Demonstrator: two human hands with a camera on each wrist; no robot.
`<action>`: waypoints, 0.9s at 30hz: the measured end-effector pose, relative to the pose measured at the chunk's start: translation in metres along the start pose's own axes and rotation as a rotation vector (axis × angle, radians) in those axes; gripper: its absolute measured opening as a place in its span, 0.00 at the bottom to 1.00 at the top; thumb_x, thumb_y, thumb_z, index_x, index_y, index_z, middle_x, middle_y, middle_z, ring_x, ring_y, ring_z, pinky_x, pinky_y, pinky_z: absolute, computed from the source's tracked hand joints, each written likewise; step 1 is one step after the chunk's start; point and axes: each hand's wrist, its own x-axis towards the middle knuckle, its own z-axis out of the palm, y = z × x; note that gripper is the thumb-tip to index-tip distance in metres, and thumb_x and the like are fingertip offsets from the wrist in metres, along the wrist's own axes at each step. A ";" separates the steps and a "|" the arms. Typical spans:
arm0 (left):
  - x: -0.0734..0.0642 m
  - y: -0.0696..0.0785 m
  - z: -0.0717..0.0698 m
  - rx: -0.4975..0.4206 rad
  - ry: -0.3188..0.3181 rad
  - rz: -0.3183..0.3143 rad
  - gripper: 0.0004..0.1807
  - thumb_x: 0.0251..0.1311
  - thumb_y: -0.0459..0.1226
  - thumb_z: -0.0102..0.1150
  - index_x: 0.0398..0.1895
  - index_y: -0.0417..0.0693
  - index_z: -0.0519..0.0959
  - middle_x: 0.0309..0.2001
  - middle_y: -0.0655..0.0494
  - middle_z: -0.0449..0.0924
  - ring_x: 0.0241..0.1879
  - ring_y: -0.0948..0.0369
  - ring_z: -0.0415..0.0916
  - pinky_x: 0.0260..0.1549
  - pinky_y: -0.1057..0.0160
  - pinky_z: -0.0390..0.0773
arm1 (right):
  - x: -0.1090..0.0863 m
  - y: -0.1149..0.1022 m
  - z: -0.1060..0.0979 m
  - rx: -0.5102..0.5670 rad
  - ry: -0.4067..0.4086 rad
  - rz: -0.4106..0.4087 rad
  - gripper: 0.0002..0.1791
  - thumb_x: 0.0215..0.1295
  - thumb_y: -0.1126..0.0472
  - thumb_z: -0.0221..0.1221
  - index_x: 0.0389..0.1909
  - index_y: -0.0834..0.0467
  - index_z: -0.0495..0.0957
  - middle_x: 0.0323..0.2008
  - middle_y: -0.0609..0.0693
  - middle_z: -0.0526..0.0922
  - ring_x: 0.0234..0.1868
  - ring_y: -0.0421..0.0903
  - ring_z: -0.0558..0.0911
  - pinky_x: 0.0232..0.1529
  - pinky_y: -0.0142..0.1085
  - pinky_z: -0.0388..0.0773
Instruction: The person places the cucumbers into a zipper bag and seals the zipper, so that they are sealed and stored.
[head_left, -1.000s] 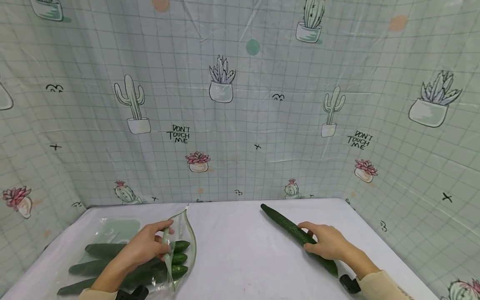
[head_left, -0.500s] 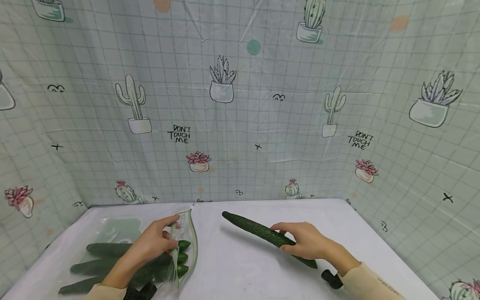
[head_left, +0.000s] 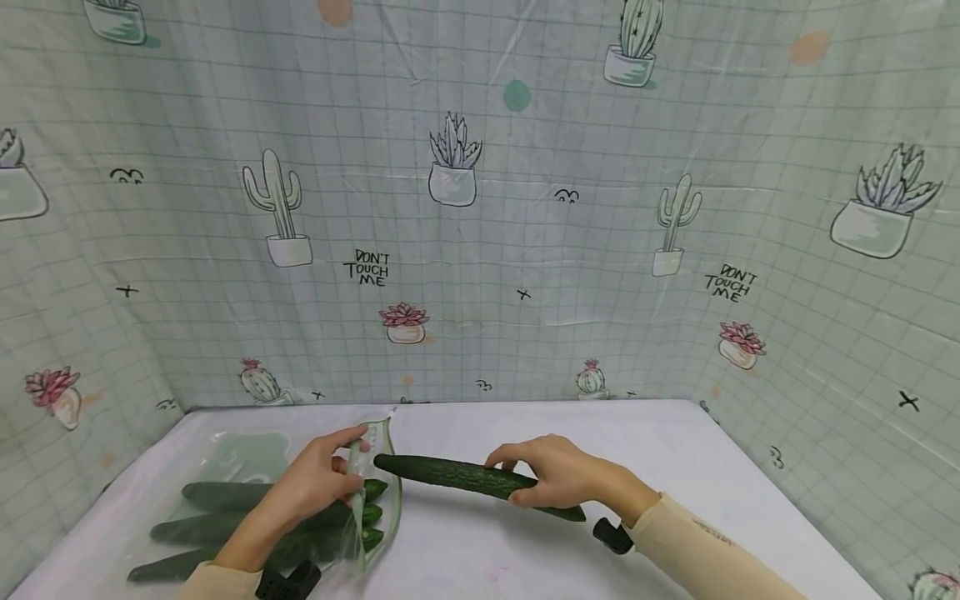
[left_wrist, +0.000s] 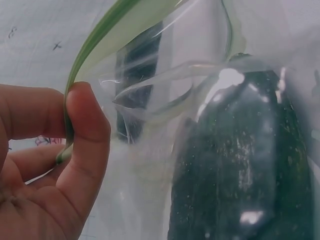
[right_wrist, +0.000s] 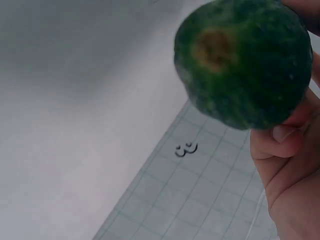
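Note:
A clear zip bag with a green-edged mouth lies on the left of the table, several cucumbers inside it. My left hand pinches the green edge of the bag's mouth between thumb and fingers; the left wrist view shows that edge gripped close beside a bagged cucumber. In my right hand is one long dark cucumber, gripped near its right half and raised over the table. Its far tip overlaps the bag's opening in the head view. The right wrist view shows its blunt end large.
The table has a white cover. Behind it and along both sides hangs a grid-patterned curtain printed with cacti. A black wrist strap sits at my left wrist, another dark device at my right.
My right hand has lifted the cucumber from the right side and carried it left to the bag's mouth, turning it nearly level. My left hand has shifted slightly right with the bag's edge.

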 end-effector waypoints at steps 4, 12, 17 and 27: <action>0.000 0.000 0.000 0.000 -0.011 0.007 0.39 0.53 0.20 0.57 0.71 0.35 0.58 0.56 0.41 0.68 0.23 0.53 0.71 0.22 0.53 0.78 | 0.017 -0.004 0.002 -0.009 -0.010 -0.019 0.26 0.59 0.53 0.60 0.60 0.35 0.71 0.46 0.34 0.79 0.19 0.33 0.66 0.25 0.28 0.65; 0.001 0.000 0.000 -0.007 -0.017 0.010 0.39 0.53 0.19 0.56 0.71 0.33 0.57 0.53 0.44 0.71 0.23 0.55 0.70 0.23 0.52 0.78 | 0.055 -0.008 0.007 -0.055 -0.016 -0.054 0.26 0.58 0.51 0.61 0.59 0.34 0.71 0.45 0.34 0.79 0.21 0.34 0.70 0.26 0.30 0.66; 0.001 -0.001 0.000 -0.003 -0.038 0.026 0.39 0.53 0.20 0.57 0.71 0.32 0.56 0.51 0.44 0.71 0.21 0.58 0.68 0.23 0.53 0.79 | 0.078 -0.012 0.009 -0.114 -0.016 -0.069 0.25 0.58 0.51 0.62 0.58 0.35 0.72 0.44 0.33 0.80 0.24 0.34 0.72 0.28 0.30 0.66; 0.002 -0.004 -0.001 -0.003 -0.048 0.032 0.39 0.54 0.21 0.57 0.71 0.32 0.56 0.49 0.45 0.72 0.20 0.57 0.69 0.24 0.52 0.79 | 0.119 -0.025 0.017 -0.171 0.001 -0.075 0.23 0.55 0.51 0.65 0.53 0.35 0.74 0.40 0.29 0.79 0.26 0.34 0.70 0.28 0.29 0.64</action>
